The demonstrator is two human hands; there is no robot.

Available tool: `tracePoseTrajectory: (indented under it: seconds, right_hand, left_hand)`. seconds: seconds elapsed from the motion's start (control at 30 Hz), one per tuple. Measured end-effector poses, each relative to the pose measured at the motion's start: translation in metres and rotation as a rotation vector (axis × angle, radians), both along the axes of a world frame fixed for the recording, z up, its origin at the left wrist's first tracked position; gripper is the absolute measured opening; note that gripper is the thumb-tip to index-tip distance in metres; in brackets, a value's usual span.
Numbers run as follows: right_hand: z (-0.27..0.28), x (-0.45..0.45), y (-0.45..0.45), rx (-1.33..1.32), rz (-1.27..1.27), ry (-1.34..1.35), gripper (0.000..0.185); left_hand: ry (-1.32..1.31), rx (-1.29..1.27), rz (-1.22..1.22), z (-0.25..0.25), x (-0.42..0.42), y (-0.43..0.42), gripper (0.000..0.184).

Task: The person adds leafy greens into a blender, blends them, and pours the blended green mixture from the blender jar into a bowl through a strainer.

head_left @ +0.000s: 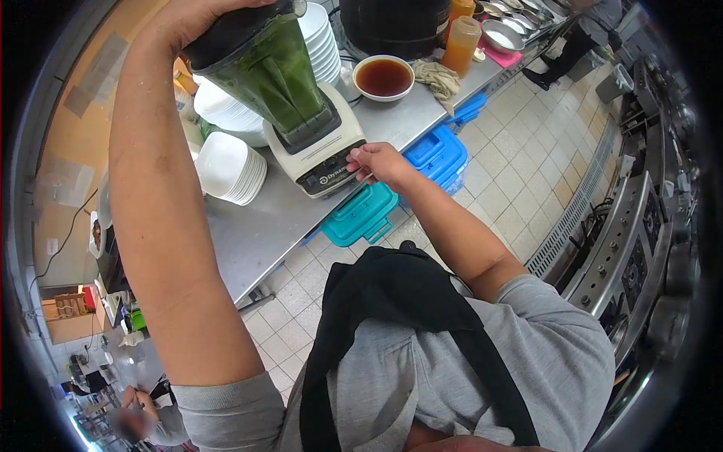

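A blender base [312,147] with a cream body and dark front panel stands on the steel counter. Its clear jug [279,79] holds a thick green mixture. My left hand [199,16] presses over the black lid [226,34] at the top edge of the head view, with its fingertips partly cut off. Down at the front panel, my right hand [376,161] has its fingers closed at the control knob, which they mostly hide. Beside the jug sit stacked square white bowls [226,169] and stacked white plates [320,45].
A bowl of brown liquid [383,78] stands right of the blender, near a crumpled cloth [437,81] and an orange sauce bottle [461,47]. Blue [437,154] and teal [361,215] lidded bins sit below the counter edge. A stove [614,248] is at right; other people appear farther off.
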State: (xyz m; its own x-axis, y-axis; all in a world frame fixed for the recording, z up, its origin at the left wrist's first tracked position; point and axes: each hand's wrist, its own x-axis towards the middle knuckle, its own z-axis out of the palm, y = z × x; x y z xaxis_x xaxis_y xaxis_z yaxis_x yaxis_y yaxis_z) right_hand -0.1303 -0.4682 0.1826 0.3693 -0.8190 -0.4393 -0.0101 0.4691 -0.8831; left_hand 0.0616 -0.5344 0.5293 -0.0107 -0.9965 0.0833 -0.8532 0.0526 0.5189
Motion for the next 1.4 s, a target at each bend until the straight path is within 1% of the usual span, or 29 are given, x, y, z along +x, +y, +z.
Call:
tracePoseTrajectory:
  seconds: [0.03,0.1,0.2,0.27,0.37,0.43,0.5,0.53,0.63,0.7,0.83,0.93,1.13,1.2,1.23,1.3,1.4]
  right_hand:
    - [-0.002,0.000,0.000,0.001,-0.003,-0.001,0.030]
    - [-0.003,0.001,-0.001,-0.001,-0.005,0.008,0.031]
    - [0.006,0.000,0.000,0.047,-0.016,0.018,0.031]
    - [0.008,0.000,0.001,0.052,-0.017,0.014,0.032]
    - [0.009,0.000,0.002,0.065,-0.025,0.011,0.033]
    - [0.008,0.001,0.002,0.075,-0.035,0.009,0.034]
    - [0.006,0.001,0.001,0.087,-0.027,0.018,0.033]
    - [0.006,0.000,0.001,0.088,-0.033,0.015,0.033]
    - [0.005,-0.002,0.002,0.067,-0.023,-0.002,0.032]
    - [0.004,-0.003,0.001,0.053,0.026,-0.002,0.033]
    - [-0.005,0.002,-0.002,0.025,-0.011,-0.041,0.028]
    - [-0.005,0.003,-0.002,0.000,-0.021,-0.004,0.026]
    - [0.005,0.001,-0.001,0.050,-0.040,0.006,0.030]
    - [0.008,-0.001,0.001,0.060,0.008,0.008,0.033]
    - [0.008,-0.002,0.001,0.063,0.005,0.006,0.033]
    - [0.007,-0.001,0.001,0.059,0.012,-0.006,0.033]
    - [0.006,-0.001,0.000,0.050,0.013,-0.013,0.033]
  left_hand:
    - [-0.001,0.001,-0.003,0.004,-0.004,0.008,0.082]
    - [0.012,0.026,-0.088,0.014,-0.015,0.031,0.082]
    - [-0.007,-0.032,-0.037,0.000,0.001,0.000,0.082]
    - [0.020,-0.011,-0.074,0.011,-0.012,0.026,0.082]
    - [0.033,0.008,-0.116,0.016,-0.019,0.035,0.080]
    - [0.017,0.009,-0.123,0.007,-0.005,0.015,0.078]
    - [0.169,0.018,-0.271,-0.018,0.032,-0.034,0.078]
    - [0.166,0.020,-0.278,-0.018,0.030,-0.034,0.078]
    - [0.161,-0.024,-0.248,-0.019,0.029,-0.031,0.073]
    - [0.228,0.049,-0.277,-0.019,0.032,-0.034,0.071]
    - [0.194,0.025,-0.300,-0.018,0.032,-0.034,0.068]
    - [0.202,0.015,-0.274,-0.019,0.030,-0.032,0.067]
    - [0.184,0.038,-0.249,-0.016,0.024,-0.024,0.064]
    - [0.123,0.007,-0.209,-0.015,0.024,-0.023,0.064]
    - [0.122,0.010,-0.212,-0.015,0.023,-0.022,0.064]
    - [0.110,-0.019,-0.208,-0.014,0.021,-0.021,0.082]
    - [0.127,-0.019,-0.221,-0.014,0.022,-0.023,0.082]
